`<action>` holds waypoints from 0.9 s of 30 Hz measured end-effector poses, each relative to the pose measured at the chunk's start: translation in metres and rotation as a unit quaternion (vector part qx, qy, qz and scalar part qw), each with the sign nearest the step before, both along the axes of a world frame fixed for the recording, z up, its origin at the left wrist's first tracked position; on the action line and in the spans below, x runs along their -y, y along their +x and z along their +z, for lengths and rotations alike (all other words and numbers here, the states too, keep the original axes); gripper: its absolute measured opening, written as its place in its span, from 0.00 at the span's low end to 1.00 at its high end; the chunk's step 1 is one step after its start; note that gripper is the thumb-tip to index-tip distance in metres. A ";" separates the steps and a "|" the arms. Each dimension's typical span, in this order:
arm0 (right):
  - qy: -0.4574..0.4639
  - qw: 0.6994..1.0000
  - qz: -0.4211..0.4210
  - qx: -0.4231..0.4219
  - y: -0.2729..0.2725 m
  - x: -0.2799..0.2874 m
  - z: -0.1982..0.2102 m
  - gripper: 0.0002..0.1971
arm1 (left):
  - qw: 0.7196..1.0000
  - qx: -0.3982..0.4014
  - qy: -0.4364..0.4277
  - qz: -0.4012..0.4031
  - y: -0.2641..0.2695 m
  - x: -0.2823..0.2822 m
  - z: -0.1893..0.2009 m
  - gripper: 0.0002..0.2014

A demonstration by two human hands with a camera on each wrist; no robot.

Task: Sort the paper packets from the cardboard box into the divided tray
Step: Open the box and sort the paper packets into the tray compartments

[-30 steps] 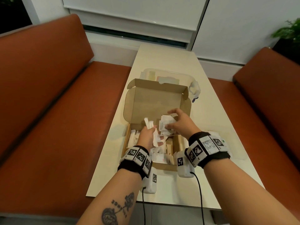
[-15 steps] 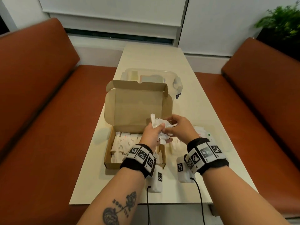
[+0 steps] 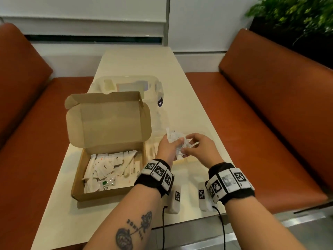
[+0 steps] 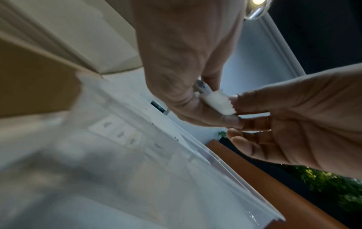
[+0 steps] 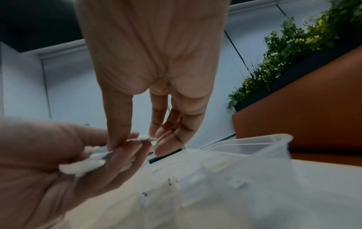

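The open cardboard box [image 3: 108,194] stands at the table's left, with several white paper packets [image 3: 108,168] lying in it. Right of it lies the clear divided tray [image 3: 152,149], faint in the head view and seen blurred in the left wrist view [image 4: 137,155]. Above the tray my left hand [image 3: 177,143] grips a bunch of white packets [image 3: 173,137]. My right hand [image 3: 188,145] meets it from the right, thumb and fingers pinching a packet [image 5: 144,137] at the bunch's edge. The left wrist view shows the packet [image 4: 219,103] held between both hands' fingertips.
A clear lidded container [image 3: 129,85] sits behind the box's raised lid [image 3: 110,120]. Orange benches [image 3: 270,123] run along both long sides of the cream table [image 3: 189,98]. A planter with green leaves [image 3: 292,15] stands behind the right bench.
Both hands have carried the bunch of packets from over the cardboard box to the right, above the clear tray. The head view has swung right with them.
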State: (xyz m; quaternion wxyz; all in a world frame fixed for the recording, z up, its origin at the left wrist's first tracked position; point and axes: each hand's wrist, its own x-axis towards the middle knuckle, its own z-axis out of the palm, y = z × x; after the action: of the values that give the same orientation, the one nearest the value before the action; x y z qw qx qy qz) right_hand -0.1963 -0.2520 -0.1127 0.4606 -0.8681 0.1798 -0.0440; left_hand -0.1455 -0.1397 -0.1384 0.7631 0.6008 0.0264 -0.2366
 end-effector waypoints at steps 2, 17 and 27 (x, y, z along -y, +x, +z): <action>0.007 1.000 -0.024 0.009 -0.001 0.007 -0.006 0.21 | 1.000 -0.001 0.008 0.005 0.000 0.012 -0.002 0.12; 0.104 0.991 -0.076 0.031 0.007 0.028 -0.027 0.16 | 0.999 -0.040 -0.008 0.014 0.009 0.033 -0.005 0.07; 0.020 0.971 -0.127 0.199 0.004 0.030 -0.008 0.12 | 0.995 -0.080 -0.050 0.019 0.013 0.026 -0.005 0.04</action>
State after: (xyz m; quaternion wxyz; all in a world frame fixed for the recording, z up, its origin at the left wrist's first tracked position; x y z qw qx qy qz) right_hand -0.1926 -0.2816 -0.1211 0.4948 -0.8026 0.1941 -0.2706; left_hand -0.1327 -0.1657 -0.1438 0.7922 0.5402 0.0871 -0.2703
